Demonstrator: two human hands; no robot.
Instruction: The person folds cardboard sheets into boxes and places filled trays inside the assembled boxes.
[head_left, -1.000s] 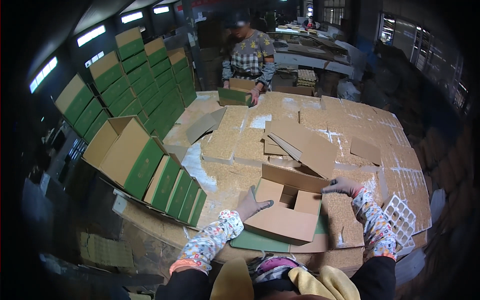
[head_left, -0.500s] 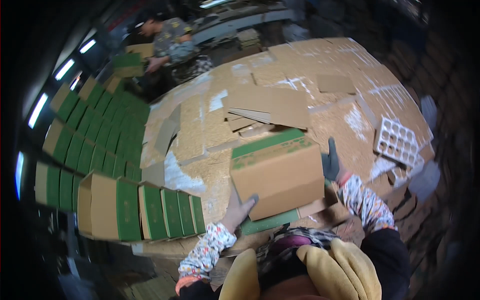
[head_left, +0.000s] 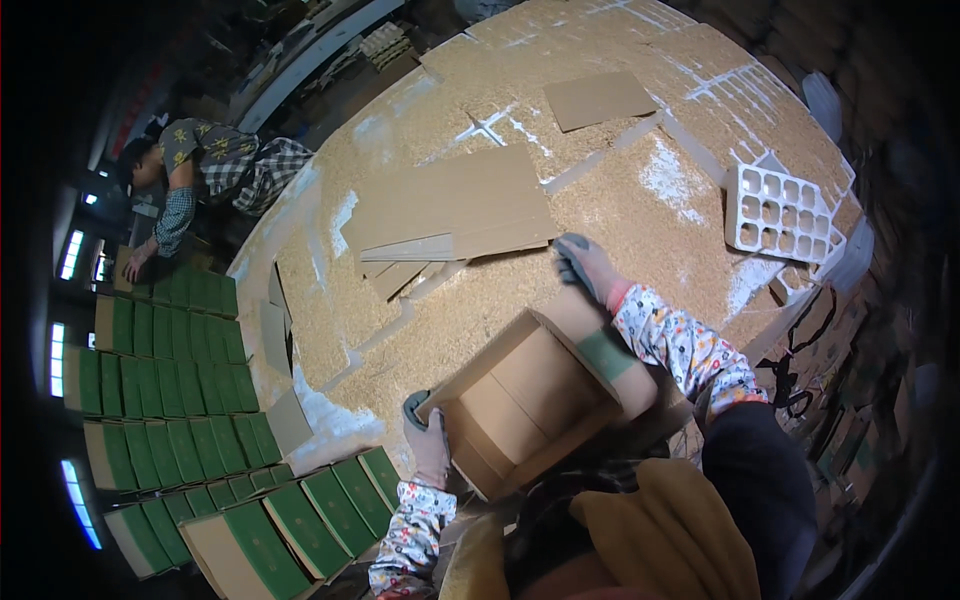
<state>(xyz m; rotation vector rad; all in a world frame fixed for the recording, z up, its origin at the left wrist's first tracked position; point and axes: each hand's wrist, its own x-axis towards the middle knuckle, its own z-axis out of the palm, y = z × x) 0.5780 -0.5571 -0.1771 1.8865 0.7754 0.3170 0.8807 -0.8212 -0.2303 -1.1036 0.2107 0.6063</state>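
An open cardboard box (head_left: pixel 540 390) is tilted with its hollow inside facing me, and a flap with a green band stands out at its right. My left hand (head_left: pixel 430 450), in a grey-palmed glove, is closed on the box's left edge, thumb at the rim. My right hand (head_left: pixel 592 268) reaches past the box's upper right side. Its fingers are bent together at the near right corner of a pile of flat cardboard sheets (head_left: pixel 450 200), seemingly pinching that corner; the fingertips are partly hidden.
Rows of green and brown boxes (head_left: pixel 190 385) stand at the left. A white moulded tray (head_left: pixel 780 212) lies at the table's (head_left: pixel 640 215) right edge. A single cardboard piece (head_left: pixel 600 100) lies farther back. Another person (head_left: pixel 215 160) bends over the boxes at far left.
The box has turned from showing its closed outer side to showing its open inside. My right hand has left its side and reached to the cardboard pile. The view has swung, and the other person bends lower.
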